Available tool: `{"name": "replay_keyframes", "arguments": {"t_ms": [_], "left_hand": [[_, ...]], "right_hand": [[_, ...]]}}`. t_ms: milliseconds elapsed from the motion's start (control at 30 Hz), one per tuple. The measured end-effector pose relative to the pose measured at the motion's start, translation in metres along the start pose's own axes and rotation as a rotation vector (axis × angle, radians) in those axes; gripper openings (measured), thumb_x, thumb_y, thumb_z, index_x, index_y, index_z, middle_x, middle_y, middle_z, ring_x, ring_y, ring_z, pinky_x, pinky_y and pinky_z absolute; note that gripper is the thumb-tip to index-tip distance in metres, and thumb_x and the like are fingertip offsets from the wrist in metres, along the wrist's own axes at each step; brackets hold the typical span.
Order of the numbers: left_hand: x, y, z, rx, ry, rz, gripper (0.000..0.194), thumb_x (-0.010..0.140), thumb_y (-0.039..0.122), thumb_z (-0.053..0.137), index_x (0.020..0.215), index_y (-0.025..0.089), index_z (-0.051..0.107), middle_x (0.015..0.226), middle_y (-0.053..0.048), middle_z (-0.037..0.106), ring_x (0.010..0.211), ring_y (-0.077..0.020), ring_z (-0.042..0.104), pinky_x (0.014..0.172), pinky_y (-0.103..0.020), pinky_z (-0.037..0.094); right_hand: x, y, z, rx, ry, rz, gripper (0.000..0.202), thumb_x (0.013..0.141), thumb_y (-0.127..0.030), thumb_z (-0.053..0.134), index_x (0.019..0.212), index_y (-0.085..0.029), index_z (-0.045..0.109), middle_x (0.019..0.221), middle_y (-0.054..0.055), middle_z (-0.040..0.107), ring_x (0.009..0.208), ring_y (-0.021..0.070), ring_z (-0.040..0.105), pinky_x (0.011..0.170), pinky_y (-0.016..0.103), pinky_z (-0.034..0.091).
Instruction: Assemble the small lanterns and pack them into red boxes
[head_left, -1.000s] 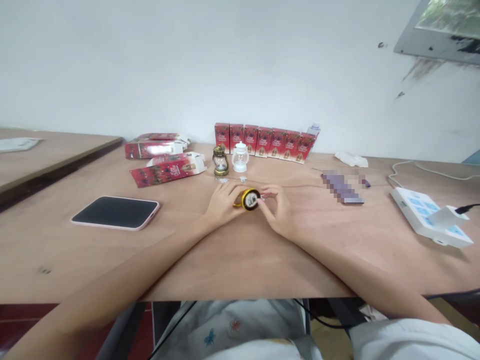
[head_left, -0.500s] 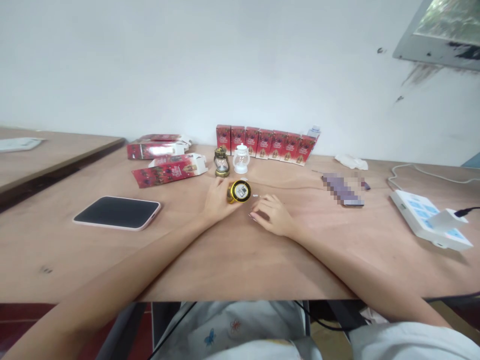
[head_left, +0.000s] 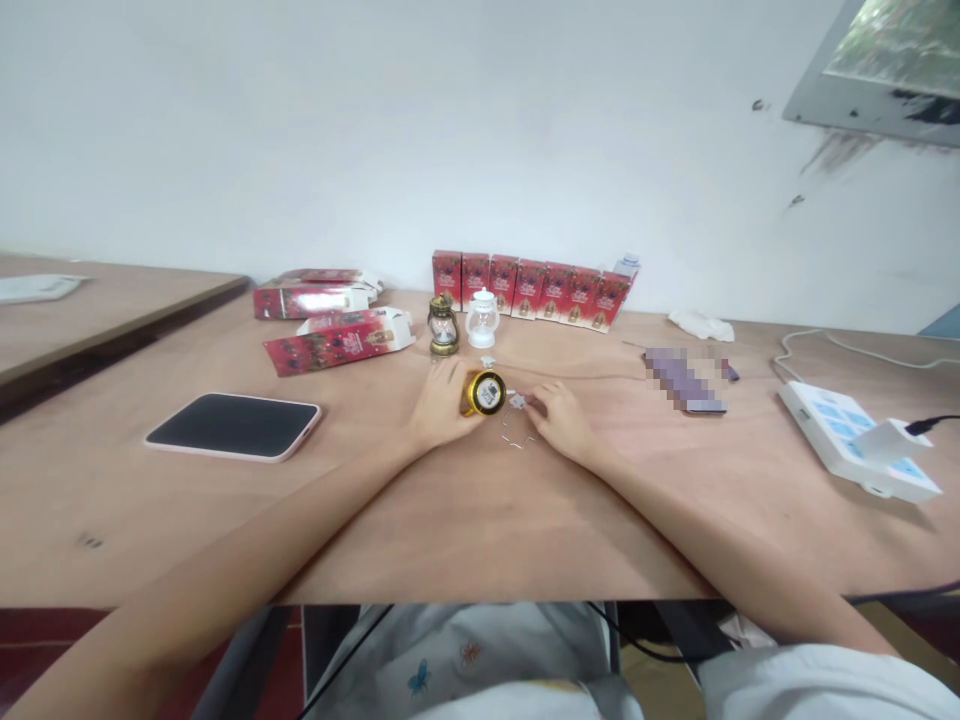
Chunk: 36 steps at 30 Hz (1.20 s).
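My left hand (head_left: pixel 442 405) is wrapped round a gold lantern (head_left: pixel 488 393) lying with its round base turned toward me. Just right of it, my right hand (head_left: pixel 561 415) pinches a small white piece (head_left: pixel 517 401), with a thin pale string or wire (head_left: pixel 514 443) trailing on the table below it. Another small white piece (head_left: pixel 487 362) lies behind the gold lantern. Beyond my hands stand a bronze lantern (head_left: pixel 443 328) and a white lantern (head_left: pixel 482 320), side by side and upright.
Several red boxes (head_left: pixel 531 288) stand in a row by the wall. Opened red boxes (head_left: pixel 337 342) lie at the left, behind a phone (head_left: pixel 234 426). At the right are a purple item (head_left: pixel 679 378), white tissue (head_left: pixel 701 325) and a power strip (head_left: pixel 855 440).
The gold lantern has shifted slightly right and toward me with my left hand. My right hand has moved a little right, and the thin string now shows below the white piece.
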<state>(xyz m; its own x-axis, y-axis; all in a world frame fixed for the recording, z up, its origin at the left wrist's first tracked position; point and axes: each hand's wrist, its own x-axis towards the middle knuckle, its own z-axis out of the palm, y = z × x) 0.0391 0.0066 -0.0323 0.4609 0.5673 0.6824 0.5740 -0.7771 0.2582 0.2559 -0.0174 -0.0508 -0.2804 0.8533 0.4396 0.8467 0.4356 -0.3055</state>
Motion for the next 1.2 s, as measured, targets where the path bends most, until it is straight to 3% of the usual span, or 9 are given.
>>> {"name": "replay_keyframes", "arguments": {"t_ms": [133,233,333,500,600,667,833,1200], "left_hand": [[0.0,-0.001,0.0,-0.062,-0.037,0.007,0.041,0.074,0.03,0.061,0.109,0.016,0.046,0.108,-0.011,0.054,0.105,-0.0252,0.053,0.089,-0.038,0.046],[0.0,-0.001,0.0,-0.075,-0.039,0.002,0.04,0.074,0.029,0.061,0.108,0.017,0.045,0.108,-0.01,0.054,0.106,-0.0248,0.053,0.091,-0.038,0.046],[0.0,-0.001,0.001,-0.11,-0.033,-0.008,0.04,0.074,0.031,0.062,0.108,0.017,0.045,0.109,-0.01,0.055,0.106,-0.0242,0.054,0.092,-0.038,0.046],[-0.004,-0.006,0.003,-0.222,-0.041,-0.085,0.048,0.073,0.037,0.067,0.11,0.017,0.045,0.112,-0.01,0.06,0.104,-0.0235,0.059,0.089,-0.036,0.049],[-0.005,-0.008,0.004,-0.202,-0.061,-0.024,0.046,0.075,0.037,0.066,0.112,0.017,0.046,0.116,-0.011,0.06,0.108,-0.0239,0.058,0.091,-0.037,0.048],[-0.004,-0.009,0.004,-0.182,-0.061,0.047,0.046,0.077,0.036,0.065,0.114,0.017,0.046,0.117,-0.011,0.059,0.109,-0.0234,0.058,0.092,-0.037,0.047],[-0.002,-0.007,0.003,-0.157,-0.04,0.16,0.041,0.079,0.036,0.064,0.113,0.017,0.052,0.116,-0.012,0.057,0.11,-0.0231,0.055,0.094,-0.037,0.046],[-0.001,-0.004,0.003,-0.109,-0.038,0.201,0.038,0.078,0.033,0.065,0.111,0.017,0.055,0.105,-0.01,0.057,0.102,-0.0227,0.055,0.089,-0.037,0.046]], "right_hand": [[0.0,-0.002,0.0,0.016,-0.032,-0.02,0.037,0.086,-0.014,0.051,0.123,-0.017,0.056,0.116,0.01,0.061,0.107,0.0254,0.052,0.091,0.039,0.041],[0.001,0.0,0.0,0.027,-0.076,-0.073,0.028,0.088,-0.012,0.047,0.109,-0.018,0.063,0.108,0.008,0.065,0.102,0.0248,0.054,0.09,0.039,0.041],[0.001,0.002,0.001,0.083,-0.033,-0.123,0.017,0.086,-0.011,0.051,0.09,-0.018,0.067,0.093,0.007,0.067,0.092,0.0218,0.058,0.084,0.036,0.045],[-0.002,-0.003,-0.003,0.255,0.303,-0.203,0.008,0.085,-0.016,0.058,0.087,-0.018,0.065,0.082,0.005,0.067,0.079,0.0173,0.063,0.073,0.03,0.05],[-0.007,-0.013,-0.008,0.324,0.537,-0.293,0.006,0.085,-0.016,0.059,0.083,-0.019,0.064,0.078,0.004,0.067,0.074,0.0155,0.064,0.069,0.028,0.051],[-0.011,-0.019,-0.011,0.299,0.605,-0.371,0.007,0.085,-0.014,0.059,0.083,-0.019,0.064,0.079,0.005,0.067,0.075,0.0153,0.065,0.069,0.028,0.052],[-0.018,-0.027,-0.014,0.186,0.551,-0.534,0.016,0.086,-0.01,0.054,0.092,-0.021,0.064,0.085,0.006,0.068,0.078,0.0149,0.065,0.069,0.028,0.054],[-0.017,-0.023,-0.015,0.213,0.463,-0.551,0.025,0.088,-0.006,0.047,0.099,-0.02,0.064,0.093,0.008,0.068,0.088,0.0153,0.065,0.078,0.029,0.055]]}}
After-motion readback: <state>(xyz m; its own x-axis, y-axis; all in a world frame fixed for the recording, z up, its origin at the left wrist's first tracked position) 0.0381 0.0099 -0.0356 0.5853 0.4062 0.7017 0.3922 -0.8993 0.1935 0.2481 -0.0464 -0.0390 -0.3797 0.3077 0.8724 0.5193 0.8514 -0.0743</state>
